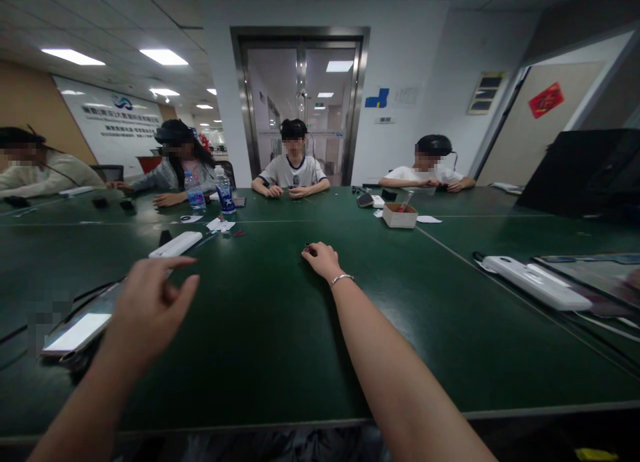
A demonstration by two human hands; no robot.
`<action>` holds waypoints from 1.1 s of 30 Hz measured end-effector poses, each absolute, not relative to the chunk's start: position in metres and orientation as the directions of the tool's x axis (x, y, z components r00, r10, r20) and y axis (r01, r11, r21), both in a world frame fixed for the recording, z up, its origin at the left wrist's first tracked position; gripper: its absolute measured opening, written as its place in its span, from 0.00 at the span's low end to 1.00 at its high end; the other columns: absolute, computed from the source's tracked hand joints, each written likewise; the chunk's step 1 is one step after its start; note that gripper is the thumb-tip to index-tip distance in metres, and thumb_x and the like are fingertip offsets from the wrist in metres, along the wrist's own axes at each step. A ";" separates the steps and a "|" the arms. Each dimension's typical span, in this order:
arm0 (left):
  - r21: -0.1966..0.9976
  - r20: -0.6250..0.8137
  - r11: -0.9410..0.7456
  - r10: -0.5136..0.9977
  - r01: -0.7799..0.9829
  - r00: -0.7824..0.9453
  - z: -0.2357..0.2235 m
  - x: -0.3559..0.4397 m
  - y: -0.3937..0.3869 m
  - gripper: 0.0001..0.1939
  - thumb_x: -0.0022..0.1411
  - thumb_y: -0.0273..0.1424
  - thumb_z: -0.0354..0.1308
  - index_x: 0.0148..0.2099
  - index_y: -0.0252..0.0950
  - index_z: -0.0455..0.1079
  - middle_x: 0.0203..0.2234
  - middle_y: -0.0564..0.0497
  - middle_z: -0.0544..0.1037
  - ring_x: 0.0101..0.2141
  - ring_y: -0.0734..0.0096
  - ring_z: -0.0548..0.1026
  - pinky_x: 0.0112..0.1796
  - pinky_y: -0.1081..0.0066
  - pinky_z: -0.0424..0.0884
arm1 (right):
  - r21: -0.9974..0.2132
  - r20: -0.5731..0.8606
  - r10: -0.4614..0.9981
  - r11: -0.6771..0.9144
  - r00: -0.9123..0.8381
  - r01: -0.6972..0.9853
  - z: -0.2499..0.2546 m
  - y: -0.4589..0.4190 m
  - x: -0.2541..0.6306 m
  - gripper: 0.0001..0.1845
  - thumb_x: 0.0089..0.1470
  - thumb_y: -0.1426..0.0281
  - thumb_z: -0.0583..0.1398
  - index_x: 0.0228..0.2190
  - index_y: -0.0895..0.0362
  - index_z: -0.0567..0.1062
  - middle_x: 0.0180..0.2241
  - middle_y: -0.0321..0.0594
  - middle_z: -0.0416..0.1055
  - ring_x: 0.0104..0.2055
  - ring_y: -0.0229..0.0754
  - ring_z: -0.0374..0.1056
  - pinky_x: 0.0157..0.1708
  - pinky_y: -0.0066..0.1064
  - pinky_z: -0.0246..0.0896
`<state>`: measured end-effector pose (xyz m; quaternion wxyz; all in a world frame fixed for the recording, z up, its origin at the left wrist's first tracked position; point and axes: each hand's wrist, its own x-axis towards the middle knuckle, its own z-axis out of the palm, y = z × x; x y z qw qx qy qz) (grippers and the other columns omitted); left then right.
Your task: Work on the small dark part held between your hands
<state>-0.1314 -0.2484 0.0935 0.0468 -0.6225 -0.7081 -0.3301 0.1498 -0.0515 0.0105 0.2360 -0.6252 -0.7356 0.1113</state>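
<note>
My right hand (323,259) reaches out over the middle of the green table (270,329), a bracelet (342,279) on its wrist. Its fingers are closed round a small dark object (311,250), mostly hidden by them and too small to name. On the left, my left hand (150,309) is raised above the table, thumb and forefinger apart, with nothing between them. Close to it lie a device with a lit screen (80,332) and a white power strip (176,245).
Two bottles (226,194), paper scraps (220,225) and a small open box (400,215) stand or lie farther back. Right of my arm is another white power strip (537,282) with cables. Several people sit round the table; a person (295,172) faces me.
</note>
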 end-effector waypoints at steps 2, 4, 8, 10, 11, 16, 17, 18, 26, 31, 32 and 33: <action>0.300 0.415 -0.246 0.904 0.922 0.106 0.110 -0.087 -0.208 0.21 0.59 0.43 0.47 0.52 0.39 0.63 0.44 0.49 0.65 0.31 0.71 0.69 0.37 0.66 0.68 | -0.452 0.210 0.971 0.198 -0.112 0.870 0.010 -0.052 0.149 0.19 0.57 0.55 0.54 0.43 0.52 0.73 0.44 0.42 0.69 0.47 0.48 0.63 0.43 0.38 0.54; 0.275 0.331 -0.382 0.899 0.882 0.286 0.110 -0.053 -0.160 0.21 0.60 0.40 0.48 0.53 0.38 0.63 0.48 0.47 0.65 0.34 0.70 0.71 0.41 0.65 0.68 | -0.435 0.222 0.969 0.196 -0.106 0.879 0.009 -0.053 0.148 0.18 0.56 0.57 0.55 0.43 0.52 0.73 0.45 0.42 0.68 0.48 0.49 0.62 0.44 0.38 0.53; 0.310 0.320 -0.421 0.891 0.853 0.323 0.077 -0.008 -0.082 0.22 0.60 0.35 0.50 0.56 0.35 0.62 0.49 0.42 0.66 0.46 0.62 0.70 0.50 0.62 0.64 | -0.407 0.249 0.961 0.218 -0.121 0.887 0.009 -0.055 0.145 0.16 0.56 0.58 0.55 0.43 0.51 0.73 0.45 0.42 0.68 0.47 0.49 0.62 0.43 0.38 0.53; 0.384 0.339 -0.432 0.888 0.816 0.310 0.056 0.008 -0.064 0.21 0.61 0.34 0.48 0.56 0.36 0.62 0.48 0.42 0.67 0.48 0.61 0.69 0.51 0.63 0.63 | -0.400 0.245 0.960 0.227 -0.135 0.888 0.009 -0.055 0.144 0.16 0.57 0.59 0.55 0.43 0.52 0.72 0.45 0.43 0.68 0.47 0.49 0.62 0.43 0.38 0.54; 0.422 0.361 -0.440 0.884 0.793 0.298 0.046 0.015 -0.060 0.20 0.62 0.34 0.47 0.55 0.36 0.64 0.47 0.42 0.68 0.48 0.62 0.69 0.50 0.63 0.64 | -0.397 0.243 0.961 0.226 -0.136 0.890 0.009 -0.056 0.144 0.15 0.57 0.60 0.55 0.44 0.52 0.72 0.45 0.43 0.68 0.47 0.49 0.62 0.43 0.38 0.54; 0.530 0.443 -0.448 0.870 0.720 0.216 0.010 0.025 -0.061 0.15 0.63 0.32 0.47 0.49 0.38 0.68 0.44 0.45 0.72 0.43 0.66 0.71 0.46 0.65 0.67 | -0.373 0.249 0.958 0.231 -0.144 0.899 0.008 -0.055 0.144 0.17 0.58 0.66 0.53 0.48 0.52 0.71 0.47 0.45 0.67 0.47 0.51 0.62 0.43 0.39 0.55; 0.558 0.436 -0.431 0.879 0.709 0.191 0.006 0.024 -0.060 0.13 0.62 0.32 0.48 0.48 0.39 0.68 0.43 0.46 0.72 0.41 0.67 0.72 0.44 0.66 0.68 | -0.368 0.249 0.957 0.238 -0.152 0.899 0.008 -0.055 0.144 0.17 0.57 0.65 0.53 0.48 0.51 0.71 0.47 0.45 0.68 0.47 0.51 0.62 0.43 0.39 0.55; 0.588 0.427 -0.414 0.888 0.695 0.169 0.003 0.021 -0.059 0.12 0.61 0.32 0.50 0.46 0.39 0.69 0.42 0.46 0.73 0.40 0.68 0.73 0.43 0.67 0.69 | -0.365 0.250 0.956 0.242 -0.155 0.899 0.008 -0.055 0.144 0.17 0.57 0.64 0.54 0.47 0.51 0.72 0.46 0.45 0.68 0.47 0.51 0.62 0.42 0.39 0.55; 0.822 0.359 -0.321 0.933 0.470 0.010 -0.006 0.006 -0.040 0.08 0.56 0.30 0.56 0.39 0.36 0.71 0.34 0.48 0.78 0.35 0.70 0.75 0.39 0.70 0.70 | -0.477 0.308 0.937 0.304 -0.167 0.825 0.005 -0.048 0.149 0.14 0.51 0.59 0.60 0.38 0.52 0.76 0.39 0.41 0.72 0.41 0.45 0.65 0.39 0.34 0.57; 0.898 0.323 -0.313 0.946 0.309 0.020 -0.009 0.003 -0.036 0.09 0.55 0.32 0.57 0.38 0.35 0.72 0.31 0.48 0.77 0.32 0.70 0.75 0.34 0.71 0.71 | -0.699 0.377 0.915 0.381 -0.140 0.606 -0.003 -0.038 0.152 0.11 0.47 0.66 0.63 0.35 0.54 0.76 0.28 0.35 0.72 0.30 0.37 0.66 0.31 0.28 0.58; 0.907 0.315 -0.308 0.949 0.286 0.024 -0.009 0.003 -0.036 0.09 0.55 0.32 0.57 0.38 0.35 0.72 0.31 0.48 0.77 0.32 0.71 0.74 0.33 0.72 0.71 | -0.732 0.376 0.918 0.378 -0.126 0.567 -0.004 -0.037 0.152 0.11 0.46 0.67 0.63 0.35 0.55 0.76 0.26 0.34 0.71 0.28 0.36 0.65 0.29 0.27 0.59; 0.916 0.304 -0.299 0.953 0.266 0.023 -0.008 0.003 -0.036 0.09 0.55 0.32 0.57 0.39 0.34 0.71 0.31 0.48 0.77 0.31 0.71 0.74 0.32 0.72 0.70 | -0.768 0.364 0.924 0.369 -0.116 0.523 -0.005 -0.035 0.151 0.12 0.45 0.67 0.64 0.35 0.56 0.76 0.24 0.33 0.70 0.26 0.35 0.65 0.28 0.27 0.59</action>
